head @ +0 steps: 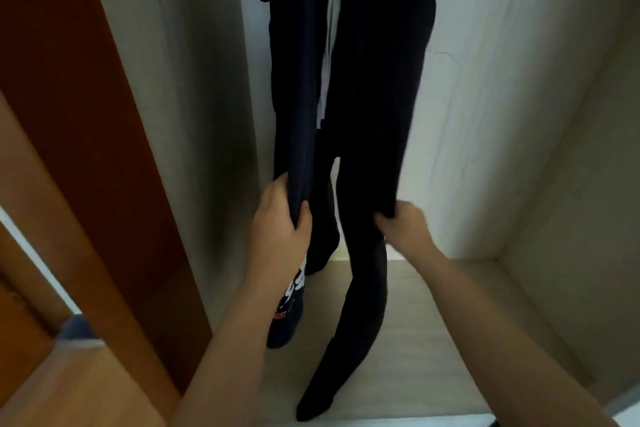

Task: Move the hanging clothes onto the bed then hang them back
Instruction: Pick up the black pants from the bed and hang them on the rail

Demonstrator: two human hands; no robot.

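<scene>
Head cam was looking down into a pale wood-grain wardrobe (519,149), with its reddish-brown wooden door (86,114) open over at 9 o'clock. Dark navy and black clothes (374,80) were hanging down the middle from 12 o'clock, their long ends trailing to the wardrobe's light floor. Both bare forearms came up from 6 o'clock. The left hand (280,222) was clenched around a fold of the navy garment with white print (294,288), thumb on the near side, fingers wrapped behind. The right hand (403,225), a bit blurry, was pinching the lower edge of the black garment (367,288) at about 3 o'clock from the left one, wrist bent inward.
</scene>
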